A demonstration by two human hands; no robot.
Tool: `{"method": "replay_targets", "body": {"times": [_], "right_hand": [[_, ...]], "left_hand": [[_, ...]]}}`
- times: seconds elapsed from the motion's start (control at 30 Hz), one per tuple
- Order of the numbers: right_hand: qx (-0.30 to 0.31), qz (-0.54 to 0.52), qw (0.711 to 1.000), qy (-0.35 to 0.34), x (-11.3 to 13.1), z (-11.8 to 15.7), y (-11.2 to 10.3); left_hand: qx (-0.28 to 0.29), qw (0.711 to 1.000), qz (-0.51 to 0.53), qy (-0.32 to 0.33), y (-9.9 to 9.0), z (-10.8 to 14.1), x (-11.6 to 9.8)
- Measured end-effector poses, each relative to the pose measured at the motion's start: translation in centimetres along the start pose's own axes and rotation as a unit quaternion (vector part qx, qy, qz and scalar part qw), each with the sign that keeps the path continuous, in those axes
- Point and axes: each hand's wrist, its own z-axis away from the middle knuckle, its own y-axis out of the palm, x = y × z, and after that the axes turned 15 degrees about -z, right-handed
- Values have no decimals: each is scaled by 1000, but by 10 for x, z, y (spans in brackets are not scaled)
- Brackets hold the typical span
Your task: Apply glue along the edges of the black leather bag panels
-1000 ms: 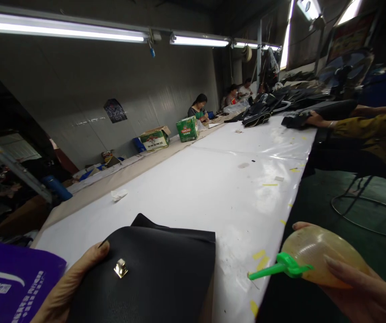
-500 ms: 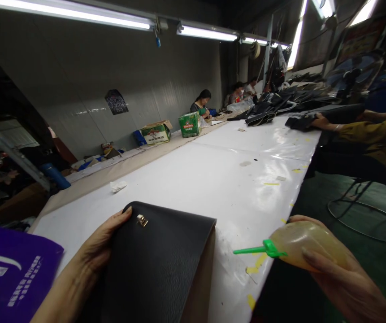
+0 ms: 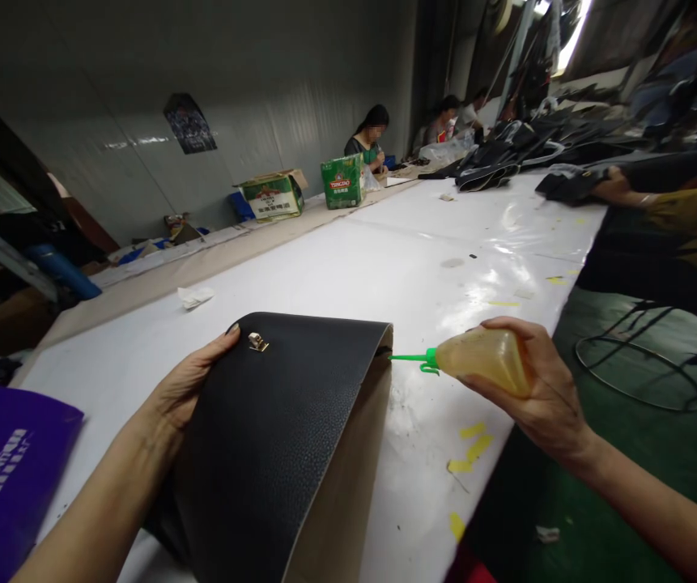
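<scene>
A black leather piece (image 3: pixel 275 421) with a small gold metal clasp (image 3: pixel 257 342) is folded over, its beige inner side showing along the right opening. My left hand (image 3: pixel 193 376) grips its upper left edge, thumb on top near the clasp. In my right hand (image 3: pixel 530 376) is a squeeze bottle (image 3: pixel 485 360) of amber liquid, held sideways. The bottle's thin green nozzle (image 3: pixel 412 357) points left, its tip at the upper right corner of the leather opening; whether it touches is unclear.
The white table (image 3: pixel 336 275) carries yellow scraps (image 3: pixel 475 447) and a crumpled white paper (image 3: pixel 195 297). A purple bag (image 3: pixel 8 478) lies at left. Green cartons (image 3: pixel 342 181) and black pieces (image 3: pixel 494 158) are farther back. At right a person's hand (image 3: pixel 618 188) holds black material; others sit behind.
My right hand has moved up and left with the bottle, bringing the nozzle to the leather's edge. The leather's opening shows wider. The camera view has tilted down.
</scene>
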Motion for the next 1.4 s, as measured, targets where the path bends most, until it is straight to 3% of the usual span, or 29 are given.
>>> {"method": "replay_targets", "body": {"times": [0.3,0.63,1.13,1.4], "right_hand": [[44,18,996,-72,-13,-16,4],[91,19,991,-97,-27,-20,4],[185,-5,963,-195,-25,-21,2],[158,14,969,-190,-12,-26,2]], "left_hand": [[-28,999,-2,-15,3,4,-3],[-16,1000,11,-19,1,3,-4],[-37,999,7,-23,3,9,-4],[-29,1000,-4,-9,7,11,-6]]}}
